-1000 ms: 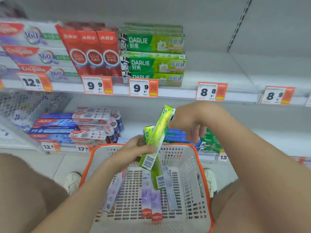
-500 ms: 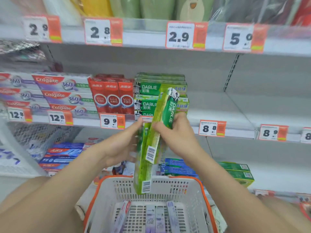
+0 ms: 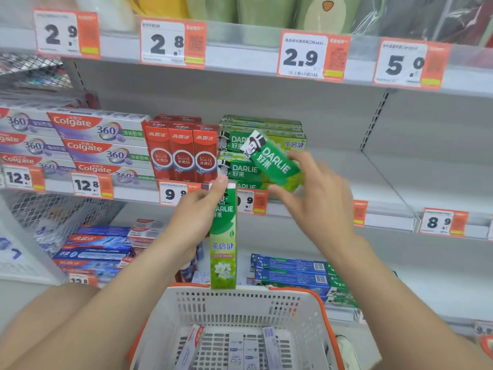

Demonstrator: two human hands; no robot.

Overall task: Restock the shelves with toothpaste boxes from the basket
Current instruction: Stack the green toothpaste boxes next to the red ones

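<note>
My left hand [image 3: 196, 217] grips a green Darlie toothpaste box [image 3: 223, 247] near its top, and the box hangs upright above the basket. My right hand [image 3: 317, 198] holds a second green Darlie box [image 3: 272, 161], tilted, in front of the stack of Darlie boxes [image 3: 240, 169] on the middle shelf. The white basket with an orange rim [image 3: 240, 297] sits below between my arms, with several pale toothpaste boxes [image 3: 240, 351] lying in its bottom.
Red boxes [image 3: 182, 156] and Colgate 360 boxes [image 3: 101, 145] fill the shelf left of the Darlie stack. Right of the stack lies bare shelf [image 3: 354, 177]. Blue and green boxes [image 3: 290, 271] lie on the lower shelf. A wire basket [image 3: 53, 214] hangs at the left.
Both hands rose from the basket to shelf height. The two green boxes, held together before, have separated: the right hand carries one up to the Darlie stack, the left keeps the other upright.
</note>
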